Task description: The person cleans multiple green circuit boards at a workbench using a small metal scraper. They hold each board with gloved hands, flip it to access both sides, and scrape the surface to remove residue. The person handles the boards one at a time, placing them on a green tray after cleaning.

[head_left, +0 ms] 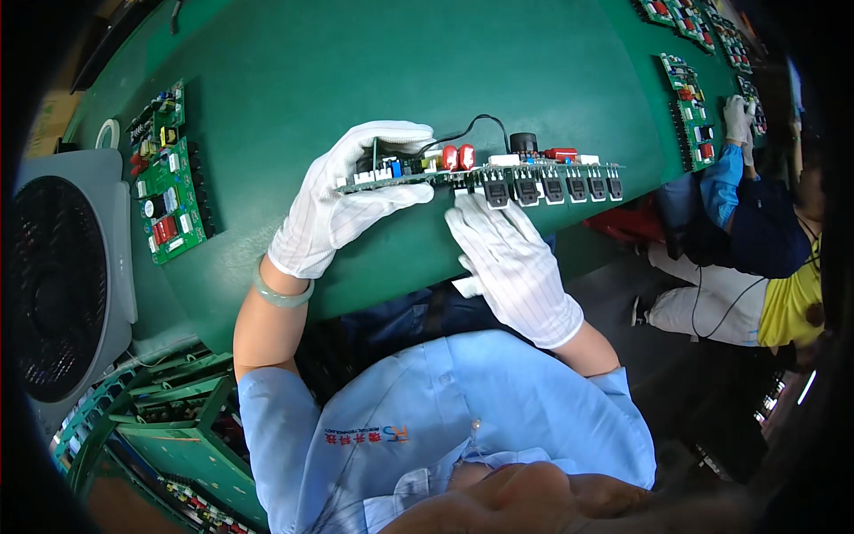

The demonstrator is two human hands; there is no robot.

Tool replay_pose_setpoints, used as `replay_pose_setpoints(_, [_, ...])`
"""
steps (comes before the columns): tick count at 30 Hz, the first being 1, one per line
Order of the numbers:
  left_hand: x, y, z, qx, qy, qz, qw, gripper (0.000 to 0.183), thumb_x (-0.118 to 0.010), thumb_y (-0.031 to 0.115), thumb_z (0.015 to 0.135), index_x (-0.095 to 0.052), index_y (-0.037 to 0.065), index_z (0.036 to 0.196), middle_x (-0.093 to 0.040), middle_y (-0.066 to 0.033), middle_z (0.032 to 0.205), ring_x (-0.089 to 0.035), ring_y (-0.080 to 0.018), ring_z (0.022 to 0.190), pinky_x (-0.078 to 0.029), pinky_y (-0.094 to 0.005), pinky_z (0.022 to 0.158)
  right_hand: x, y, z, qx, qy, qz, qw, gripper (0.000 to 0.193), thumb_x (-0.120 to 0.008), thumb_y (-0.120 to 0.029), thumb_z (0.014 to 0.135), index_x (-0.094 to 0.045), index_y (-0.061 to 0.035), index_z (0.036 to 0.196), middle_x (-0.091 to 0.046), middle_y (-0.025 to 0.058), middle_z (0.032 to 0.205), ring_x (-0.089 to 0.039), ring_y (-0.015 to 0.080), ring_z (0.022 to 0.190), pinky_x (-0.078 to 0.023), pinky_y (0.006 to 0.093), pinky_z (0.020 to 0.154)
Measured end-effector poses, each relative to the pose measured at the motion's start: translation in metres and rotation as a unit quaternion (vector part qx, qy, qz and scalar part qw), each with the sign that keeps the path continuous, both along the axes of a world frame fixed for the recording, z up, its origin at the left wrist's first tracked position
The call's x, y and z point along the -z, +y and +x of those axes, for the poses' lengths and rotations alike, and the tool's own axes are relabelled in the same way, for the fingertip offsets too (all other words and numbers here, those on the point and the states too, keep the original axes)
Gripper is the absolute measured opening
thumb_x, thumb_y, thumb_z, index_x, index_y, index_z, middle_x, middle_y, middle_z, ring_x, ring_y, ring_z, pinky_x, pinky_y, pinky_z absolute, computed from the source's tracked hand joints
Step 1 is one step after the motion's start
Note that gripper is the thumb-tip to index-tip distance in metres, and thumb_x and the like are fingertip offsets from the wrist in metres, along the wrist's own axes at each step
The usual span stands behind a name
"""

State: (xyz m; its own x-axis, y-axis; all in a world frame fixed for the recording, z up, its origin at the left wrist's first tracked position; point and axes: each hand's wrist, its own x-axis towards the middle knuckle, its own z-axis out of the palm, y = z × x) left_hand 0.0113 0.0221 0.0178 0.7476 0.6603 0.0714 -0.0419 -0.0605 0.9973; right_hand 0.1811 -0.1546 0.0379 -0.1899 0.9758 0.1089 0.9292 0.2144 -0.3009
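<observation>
A green circuit board (463, 167) is held up edge-on above the green table, its parts facing away from me and a row of black transistors along its near edge. My left hand (342, 191), in a white glove, is closed round the board's left end, thumb below and fingers above. My right hand (511, 258), gloved too, reaches up under the board's middle. Its fingers lie stretched out and close together against the row of transistors (553, 187). A black wire (480, 117) arches over the board's top. The right fingertips are partly hidden behind the transistors.
On the table (400, 62) another circuit board (169, 173) lies at the left, beside a grey fan (67, 267). More boards (689, 111) lie at the right, where a co-worker's gloved hand (738, 118) works. A green crate (187, 427) with boards stands lower left.
</observation>
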Motion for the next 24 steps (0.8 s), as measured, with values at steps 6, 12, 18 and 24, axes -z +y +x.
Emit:
replay_pose_setpoints(6, [0.0,-0.001,0.003,0.001,-0.015,-0.005,1.0,0.05,-0.079,0.007,0.077,-0.059,0.004,0.124,-0.066,-0.0066,0.111,-0.063,-0.014,0.103,-0.05,-0.029,0.092,0.015,0.001,-0.005,0.003,-0.041,-0.047,0.998,0.055,-0.054,-0.012,0.083,-0.048,0.0107,0.133,-0.053,0.0262,0.134,-0.051,0.0396,0.127,-0.036,0.0488,0.11])
replay_pose_setpoints(12, [-0.002,-0.001,0.001,-0.006,-0.01,-0.017,1.0,0.051,-0.078,0.006,0.078,-0.059,0.003,0.125,-0.065,-0.0067,0.113,-0.062,-0.0142,0.106,-0.05,-0.0292,0.093,-0.003,0.002,0.011,-0.035,0.006,-0.04,0.999,0.055,-0.059,-0.016,0.085,-0.049,0.0099,0.133,-0.058,0.0238,0.128,-0.055,0.0354,0.123,-0.037,0.0485,0.109])
replay_pose_setpoints(18, [-0.003,0.001,0.004,0.003,0.012,0.029,0.999,0.059,-0.079,-0.001,0.074,-0.054,-0.002,0.128,-0.062,-0.0116,0.12,-0.06,-0.0174,0.109,-0.051,-0.0321,0.094,-0.002,-0.014,0.033,-0.008,-0.074,-0.051,0.996,0.056,-0.055,-0.009,0.083,-0.046,0.0098,0.135,-0.055,0.0267,0.131,-0.055,0.0368,0.124,-0.035,0.0474,0.111])
replay_pose_setpoints(24, [-0.002,0.0,0.006,-0.007,0.004,-0.02,1.0,0.054,-0.081,0.005,0.075,-0.06,0.001,0.124,-0.062,-0.0064,0.119,-0.061,-0.0155,0.107,-0.051,-0.0304,0.095,0.006,-0.014,0.032,-0.005,-0.077,-0.069,0.995,0.054,-0.053,-0.008,0.083,-0.048,0.0097,0.133,-0.056,0.0284,0.129,-0.055,0.038,0.123,-0.036,0.0486,0.111])
